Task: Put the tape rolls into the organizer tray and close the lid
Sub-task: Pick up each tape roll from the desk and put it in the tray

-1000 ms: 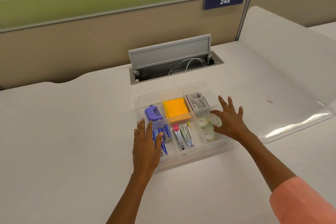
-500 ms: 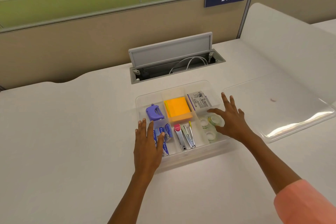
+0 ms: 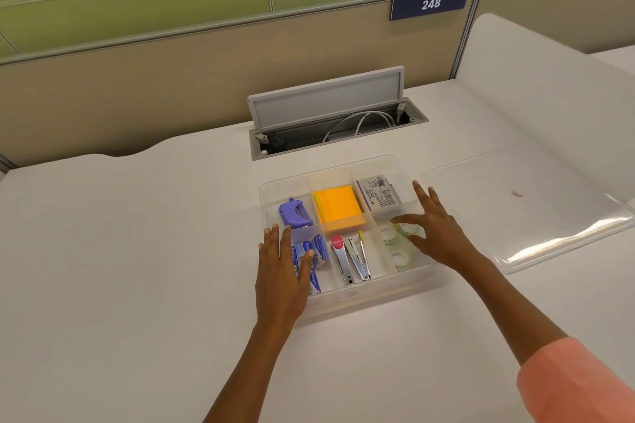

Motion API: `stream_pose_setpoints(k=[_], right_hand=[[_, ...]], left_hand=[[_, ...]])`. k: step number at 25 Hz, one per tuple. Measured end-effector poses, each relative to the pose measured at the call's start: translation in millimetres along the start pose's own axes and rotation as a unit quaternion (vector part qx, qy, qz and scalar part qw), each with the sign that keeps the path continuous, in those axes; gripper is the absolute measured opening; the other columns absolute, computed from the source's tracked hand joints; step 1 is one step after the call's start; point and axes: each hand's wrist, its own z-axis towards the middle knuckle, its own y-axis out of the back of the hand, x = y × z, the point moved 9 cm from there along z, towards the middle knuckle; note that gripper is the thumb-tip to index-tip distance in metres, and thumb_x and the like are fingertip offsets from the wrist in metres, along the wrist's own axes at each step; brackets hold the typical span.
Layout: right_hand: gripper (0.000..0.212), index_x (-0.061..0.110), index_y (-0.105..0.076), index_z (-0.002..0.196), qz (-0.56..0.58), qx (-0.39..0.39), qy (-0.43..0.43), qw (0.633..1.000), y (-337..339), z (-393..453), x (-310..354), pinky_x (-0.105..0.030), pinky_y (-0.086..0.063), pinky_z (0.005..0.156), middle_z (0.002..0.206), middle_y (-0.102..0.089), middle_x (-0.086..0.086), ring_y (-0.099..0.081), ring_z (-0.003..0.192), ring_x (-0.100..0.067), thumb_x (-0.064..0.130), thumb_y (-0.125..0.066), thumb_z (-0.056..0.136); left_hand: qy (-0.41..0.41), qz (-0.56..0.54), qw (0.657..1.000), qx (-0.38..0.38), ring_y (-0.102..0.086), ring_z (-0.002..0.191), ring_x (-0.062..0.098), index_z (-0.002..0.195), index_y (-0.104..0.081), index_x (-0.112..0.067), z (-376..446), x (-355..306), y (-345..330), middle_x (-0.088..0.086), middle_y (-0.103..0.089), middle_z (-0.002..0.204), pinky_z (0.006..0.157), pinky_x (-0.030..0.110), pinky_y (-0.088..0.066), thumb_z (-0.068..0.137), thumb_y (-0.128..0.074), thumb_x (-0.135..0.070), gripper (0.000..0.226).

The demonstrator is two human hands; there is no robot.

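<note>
A clear plastic organizer tray (image 3: 347, 300) sits on the white desk in front of me. Three clear tape rolls (image 3: 400, 256) lie in its front right compartment. My right hand (image 3: 438, 233) hovers over that compartment with fingers spread, holding nothing. My left hand (image 3: 283, 271) rests flat on the tray's front left corner, over blue packets, fingers apart. The clear lid (image 3: 536, 216) lies flat on the desk to the right of the tray, apart from it.
Other compartments hold a purple staple remover (image 3: 293, 215), orange sticky notes (image 3: 338, 209), a staples box (image 3: 378, 196) and staplers (image 3: 350, 263). Behind the tray an open cable hatch (image 3: 330, 113) stands up. A partition wall bounds the desk's far edge.
My right hand has drifted slightly back and right above the tape compartment. My left hand stays on the tray corner.
</note>
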Motion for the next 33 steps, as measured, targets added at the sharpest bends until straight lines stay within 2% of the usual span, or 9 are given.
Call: stream_pose_setpoints(k=[6, 9, 14, 18, 23, 24, 26, 28, 33], right_hand=[[0.044, 0.032, -0.056, 0.124, 0.002, -0.034, 0.020, 0.999, 15.2, -6.1, 10.7, -0.061, -0.025, 0.110, 0.159, -0.004, -0.009, -0.001, 0.147, -0.031, 0.024, -0.068, 0.082], [0.042, 0.029, -0.056, 0.123, 0.025, -0.057, 0.051, 0.997, 25.7, -8.1, 33.1, -0.057, -0.017, 0.114, 0.159, -0.008, -0.009, -0.003, 0.147, -0.031, 0.019, -0.066, 0.083], [0.038, 0.028, -0.058, 0.120, 0.092, -0.067, 0.135, 0.984, 30.6, -5.0, 105.0, -0.049, -0.018, 0.116, 0.157, -0.018, -0.006, -0.011, 0.146, -0.026, 0.021, -0.066, 0.083], [0.040, 0.028, -0.057, 0.120, 0.134, -0.033, 0.192, 0.972, 10.0, 0.7, 180.6, -0.037, -0.025, 0.112, 0.156, -0.023, -0.001, -0.022, 0.143, -0.023, 0.017, -0.066, 0.083], [0.036, 0.027, -0.057, 0.121, 0.162, 0.023, 0.270, 0.949, -33.9, 1.4, 293.0, -0.038, -0.031, 0.111, 0.149, -0.037, -0.002, -0.034, 0.137, -0.021, 0.020, -0.062, 0.086], [0.036, 0.027, -0.057, 0.121, 0.163, 0.036, 0.284, 0.944, -44.1, 0.2, 314.6, -0.037, -0.031, 0.111, 0.148, -0.038, -0.002, -0.035, 0.136, -0.020, 0.020, -0.062, 0.086], [0.035, 0.027, -0.058, 0.120, 0.168, 0.058, 0.307, 0.935, -63.9, -2.5, 355.3, -0.034, -0.033, 0.109, 0.145, -0.042, -0.001, -0.040, 0.133, -0.017, 0.019, -0.062, 0.086], [0.033, 0.027, -0.060, 0.117, 0.182, 0.080, 0.318, 0.927, -84.9, -5.1, 392.1, -0.032, -0.038, 0.106, 0.141, -0.046, 0.000, -0.046, 0.128, -0.016, 0.018, -0.062, 0.085], [0.032, 0.025, -0.061, 0.117, 0.182, 0.144, 0.343, 0.910, -143.9, -18.6, 471.9, -0.030, -0.039, 0.103, 0.138, -0.049, -0.001, -0.048, 0.126, -0.016, 0.017, -0.061, 0.086]], left_hand=[[-0.022, -0.006, 1.000, 0.003, -0.006, 0.144, 0.021, 0.142, -0.018, -0.020, 4.7, -4.9, 4.2, 0.006, -0.010, 0.156, 0.116, 0.043, -0.010, 0.090, -0.043, -0.038, 0.060], [-0.016, -0.061, 0.998, -0.026, -0.007, 0.144, 0.021, 0.140, -0.024, -0.018, 4.3, -1.7, 16.8, 0.007, -0.015, 0.155, 0.116, 0.048, -0.009, 0.090, -0.045, -0.036, 0.057], [-0.009, -0.080, 0.994, -0.079, -0.003, 0.144, 0.016, 0.140, -0.026, -0.020, -8.3, 24.1, 45.5, 0.003, -0.015, 0.155, 0.116, 0.037, -0.003, 0.092, -0.042, -0.037, 0.053], [0.030, -0.052, 0.990, -0.126, -0.001, 0.144, 0.016, 0.140, -0.024, -0.019, -25.7, 78.5, 84.6, 0.004, -0.014, 0.156, 0.116, 0.035, 0.000, 0.092, -0.040, -0.038, 0.055], [0.099, 0.036, 0.980, -0.169, 0.004, 0.144, 0.019, 0.141, -0.022, -0.016, -66.6, 169.4, 139.9, 0.008, -0.012, 0.156, 0.118, 0.036, 0.002, 0.092, -0.034, -0.044, 0.058], [0.115, 0.053, 0.977, -0.174, 0.003, 0.144, 0.021, 0.141, -0.023, -0.015, -75.2, 188.5, 153.0, 0.010, -0.012, 0.156, 0.119, 0.038, 0.001, 0.090, -0.027, -0.050, 0.062], [0.138, 0.082, 0.968, -0.193, -0.001, 0.144, 0.025, 0.141, -0.025, -0.012, -90.6, 224.5, 181.0, 0.014, -0.014, 0.154, 0.118, 0.038, -0.001, 0.081, -0.004, -0.068, 0.084], [0.164, 0.110, 0.958, -0.211, -0.005, 0.144, 0.028, 0.139, -0.027, -0.009, -104.7, 260.6, 208.8, 0.017, -0.017, 0.153, 0.117, 0.039, -0.003, 0.071, 0.011, -0.075, 0.102], [0.261, 0.160, 0.924, -0.229, -0.012, 0.142, 0.033, 0.139, -0.027, -0.005, -143.6, 335.9, 257.5, 0.022, -0.020, 0.151, 0.118, 0.045, -0.009, 0.069, 0.017, -0.073, 0.107]])
